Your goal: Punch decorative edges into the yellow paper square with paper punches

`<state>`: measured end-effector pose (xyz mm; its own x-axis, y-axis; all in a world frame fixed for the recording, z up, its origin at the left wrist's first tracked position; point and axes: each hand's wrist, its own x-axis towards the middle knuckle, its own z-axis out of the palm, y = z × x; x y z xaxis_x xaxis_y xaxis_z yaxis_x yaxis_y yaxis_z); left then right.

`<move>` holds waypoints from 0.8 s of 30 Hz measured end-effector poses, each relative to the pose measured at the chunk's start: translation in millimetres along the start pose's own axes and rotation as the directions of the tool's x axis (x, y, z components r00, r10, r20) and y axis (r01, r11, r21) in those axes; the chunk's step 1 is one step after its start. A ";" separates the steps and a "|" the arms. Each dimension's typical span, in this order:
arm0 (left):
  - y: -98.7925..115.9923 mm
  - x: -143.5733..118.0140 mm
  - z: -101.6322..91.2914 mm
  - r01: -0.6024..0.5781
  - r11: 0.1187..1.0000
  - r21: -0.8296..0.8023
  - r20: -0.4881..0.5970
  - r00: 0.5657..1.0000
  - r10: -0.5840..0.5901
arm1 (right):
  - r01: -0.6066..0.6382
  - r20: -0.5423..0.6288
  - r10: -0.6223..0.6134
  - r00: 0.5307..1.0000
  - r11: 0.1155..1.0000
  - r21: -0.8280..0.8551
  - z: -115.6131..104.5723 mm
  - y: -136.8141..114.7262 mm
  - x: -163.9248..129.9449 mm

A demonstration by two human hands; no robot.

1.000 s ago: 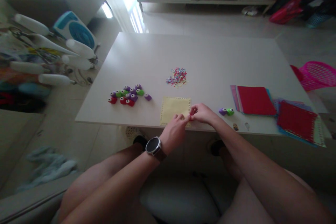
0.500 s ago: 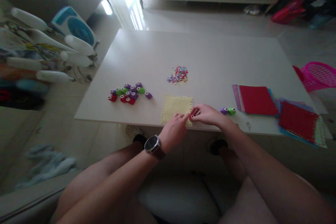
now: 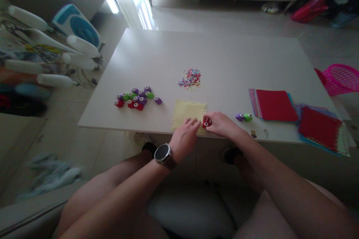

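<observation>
Right hand [image 3: 220,124], center of the frame: fingers curled and closed on a red craft punch [image 3: 206,123] at the right edge of a yellow paper sheet [image 3: 189,110]. Left hand [image 3: 185,135]: palm down, grasping nothing, fingers slightly bent over the sheet's lower part.

Count, left of center: three red punches [image 3: 138,106], three green punches [image 3: 149,95] and, as far as the overlap allows, seven purple punches [image 3: 158,100]. Right of center: one purple punch [image 3: 239,117] beside one green punch [image 3: 248,117]; two paper stacks [image 3: 276,105] farther right.

Surroundings: one confetti pile [image 3: 191,78] at upper center of the tabletop [image 3: 224,59]; pink basket [image 3: 340,78] at right edge of frame. Obstruction: the right fingers partly cover the held punch; whether the paper sits in its slot cannot be determined.
</observation>
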<state>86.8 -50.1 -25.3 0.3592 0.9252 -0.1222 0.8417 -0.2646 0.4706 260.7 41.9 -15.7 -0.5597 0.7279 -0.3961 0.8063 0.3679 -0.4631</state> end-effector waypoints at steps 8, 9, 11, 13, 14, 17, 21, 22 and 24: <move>0.9 -2.7 -1.9 0.059 0.986 0.154 0.074 0.995 -0.071 | 0.001 0.012 0.000 1.000 0.998 -0.065 -2.2 -6.7 -3.7; 1.2 -2.8 -1.9 0.057 0.984 0.170 0.076 0.995 -0.071 | -0.004 0.016 0.005 1.000 0.998 -0.070 -2.4 -7.2 -4.0; 1.5 -2.8 -1.4 0.058 0.979 0.194 0.073 0.995 -0.074 | -0.011 0.024 0.013 1.000 0.997 -0.077 -2.4 -7.7 -4.5; 1.8 -2.6 -0.6 0.065 0.976 0.208 0.065 0.995 -0.080 | -0.015 0.029 0.018 0.999 0.996 -0.083 -1.9 -8.0 -4.5; 2.0 -2.5 -0.2 0.069 0.975 0.211 0.061 0.995 -0.083 | -0.018 0.030 0.021 0.999 0.996 -0.087 -1.3 -8.1 -4.4; 3.6 -3.1 0.6 0.080 0.973 0.214 0.061 0.994 -0.095 | -0.023 0.017 0.026 1.000 0.991 -0.129 0.9 -9.0 -4.1; 6.1 -5.7 2.1 0.094 0.973 0.211 0.043 0.994 -0.105 | -0.032 -0.002 0.033 0.999 0.982 -0.188 2.1 -11.3 -4.6; 6.8 -6.3 2.6 0.099 0.972 0.211 0.038 0.993 -0.110 | -0.031 -0.004 0.031 1.000 0.980 -0.194 1.8 -12.0 -5.0; 8.0 -7.0 3.3 0.112 0.971 0.212 0.043 0.991 -0.124 | -0.021 -0.005 0.021 1.000 0.978 -0.206 0.8 -13.4 -5.9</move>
<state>92.4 -59.5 -23.6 0.2690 0.9384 -0.2168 0.9429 -0.2108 0.2577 253.0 32.3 -7.9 -0.5419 0.7381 -0.4018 0.8402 0.4636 -0.2815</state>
